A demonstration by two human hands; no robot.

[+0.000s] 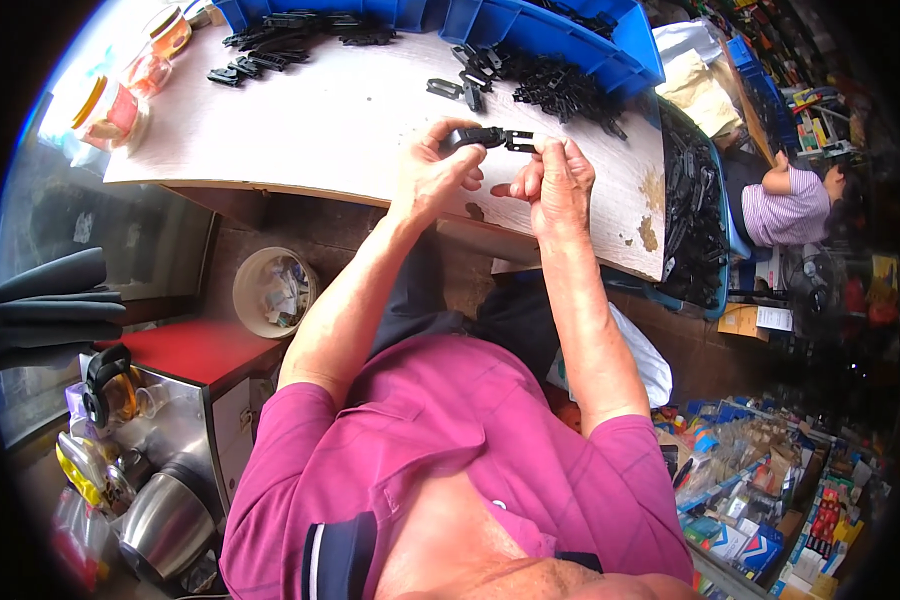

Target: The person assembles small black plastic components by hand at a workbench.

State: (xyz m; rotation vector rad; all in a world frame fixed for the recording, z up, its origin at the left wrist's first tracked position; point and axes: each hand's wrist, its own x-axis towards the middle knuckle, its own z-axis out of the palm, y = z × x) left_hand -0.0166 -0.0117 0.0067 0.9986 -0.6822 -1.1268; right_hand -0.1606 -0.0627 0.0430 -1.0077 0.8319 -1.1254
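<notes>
Over the front part of the table (300,130), my left hand (428,170) is closed round the thick end of a small black part (488,137) with a two-pronged end pointing right. My right hand (562,190) has its thumb and finger pinched at the tips of those prongs. Whether a smaller piece sits between these fingertips is hidden. Just beyond my hands lie a few loose black parts (445,88) of a similar kind and a larger heap of black parts (560,90). Another pile of black parts (270,55) is at the far left of the table.
Blue bins (560,40) line the table's back edge. Jars (107,112) stand at its left end. A tub of black parts (695,200) is by the right edge. A waste bucket (250,290) sits below left, near a red-topped cabinet (195,350). Another person (785,205) is at far right.
</notes>
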